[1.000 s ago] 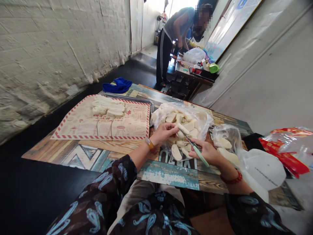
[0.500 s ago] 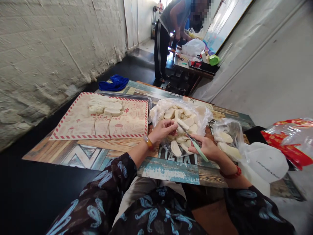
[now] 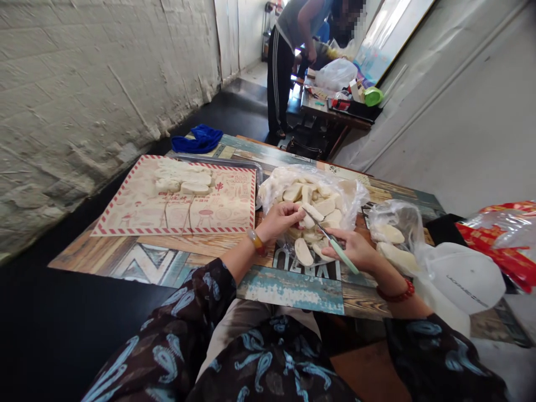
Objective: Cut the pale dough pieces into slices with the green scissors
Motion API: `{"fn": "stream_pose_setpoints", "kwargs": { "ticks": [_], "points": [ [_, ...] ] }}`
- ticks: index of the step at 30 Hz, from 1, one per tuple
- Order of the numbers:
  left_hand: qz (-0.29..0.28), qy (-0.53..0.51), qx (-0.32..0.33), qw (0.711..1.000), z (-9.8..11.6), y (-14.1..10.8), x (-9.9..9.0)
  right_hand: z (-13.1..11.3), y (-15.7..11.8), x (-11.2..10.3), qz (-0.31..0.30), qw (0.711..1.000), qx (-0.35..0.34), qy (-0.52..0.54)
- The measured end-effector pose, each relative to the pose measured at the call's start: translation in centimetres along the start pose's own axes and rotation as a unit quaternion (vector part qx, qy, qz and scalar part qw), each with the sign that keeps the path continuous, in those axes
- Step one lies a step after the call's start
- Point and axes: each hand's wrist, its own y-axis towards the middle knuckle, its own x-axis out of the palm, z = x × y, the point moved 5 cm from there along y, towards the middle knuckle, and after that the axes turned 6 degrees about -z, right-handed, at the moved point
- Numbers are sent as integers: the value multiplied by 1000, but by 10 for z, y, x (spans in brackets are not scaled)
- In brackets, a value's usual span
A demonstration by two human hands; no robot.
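My left hand (image 3: 285,216) is closed in a pinch on a pale, whitish slice (image 3: 312,214), its fingertips at the slice's left end. In my right hand (image 3: 354,249) is a slim knife (image 3: 341,254) with a mint-green handle; its thin dark blade lies against the held slice. Below both hands, a clear plastic bag (image 3: 272,181) lies open, full of pale oval slices (image 3: 333,218) that look like bread or steamed bun. One oval slice (image 3: 304,252) rests at the bag's near edge. My fingertips partly hide the held slice.
Left, printed paper (image 3: 218,220) on a metal tray (image 3: 259,173) bears several slices (image 3: 196,188). Right are a smaller bag with slices (image 3: 387,233), a white cap (image 3: 467,276) and red packaging (image 3: 498,240). A blue cloth (image 3: 199,138) lies behind. Another person (image 3: 280,72) bends over a back table.
The whole view has shifted slightly. My hands, the knife and the held slice stay almost in the same place. The person at the back has moved an arm a little.
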Motion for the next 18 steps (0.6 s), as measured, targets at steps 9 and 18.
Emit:
{"fn": "stream_pose_setpoints", "kwargs": {
  "ticks": [9,18],
  "points": [
    [6,5,-4,1000,-6,2,-3,2,0,-2,5,1000,-10,1],
    [-16,53,8,998,-3,1,-1,-2,-9,1,0,1000,25,17]
  ]
}}
